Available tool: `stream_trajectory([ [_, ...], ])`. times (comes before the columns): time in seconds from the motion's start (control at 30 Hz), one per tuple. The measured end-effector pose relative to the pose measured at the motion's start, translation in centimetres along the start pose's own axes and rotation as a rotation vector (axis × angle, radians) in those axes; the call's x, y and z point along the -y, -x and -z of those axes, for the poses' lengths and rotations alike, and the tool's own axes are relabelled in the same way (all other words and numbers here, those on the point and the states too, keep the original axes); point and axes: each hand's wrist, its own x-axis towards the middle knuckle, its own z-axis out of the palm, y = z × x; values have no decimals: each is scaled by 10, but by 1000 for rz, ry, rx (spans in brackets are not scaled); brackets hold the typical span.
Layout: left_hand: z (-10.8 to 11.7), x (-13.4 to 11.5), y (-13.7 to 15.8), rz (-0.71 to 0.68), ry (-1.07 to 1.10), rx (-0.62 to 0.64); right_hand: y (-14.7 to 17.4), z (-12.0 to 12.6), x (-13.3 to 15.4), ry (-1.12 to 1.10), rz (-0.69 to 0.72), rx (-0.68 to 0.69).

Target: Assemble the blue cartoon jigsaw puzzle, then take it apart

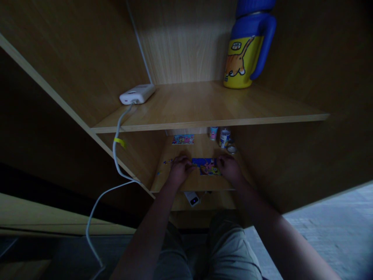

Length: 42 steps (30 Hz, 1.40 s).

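On the middle shelf lies a partly assembled blue jigsaw puzzle with pink and yellow cartoon figures; its lower left outline is stepped. My left hand is at its left edge, thumb and fingers pinched on what looks like a small puzzle piece. Curled at the right edge, the fingers of my right hand hold the puzzle there; their tips are partly hidden in shadow. Several loose puzzle pieces lie left of my left hand. Behind it is a cartoon picture card.
A cartoon-printed tin, another can and a round metal lid stand at the back right. The upper shelf overhangs, carrying a white power adapter with a dangling cable and a blue-yellow bottle. A white device lies below.
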Motion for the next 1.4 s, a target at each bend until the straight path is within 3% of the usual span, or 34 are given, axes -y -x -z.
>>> stream_trajectory([
  [0.8,1,-2,-1,21,-30,11,1,-4,-4,-4,1,3],
  [1.4,5,-12,2,-50,-56,0,1,-2,0,8,-10,-22],
])
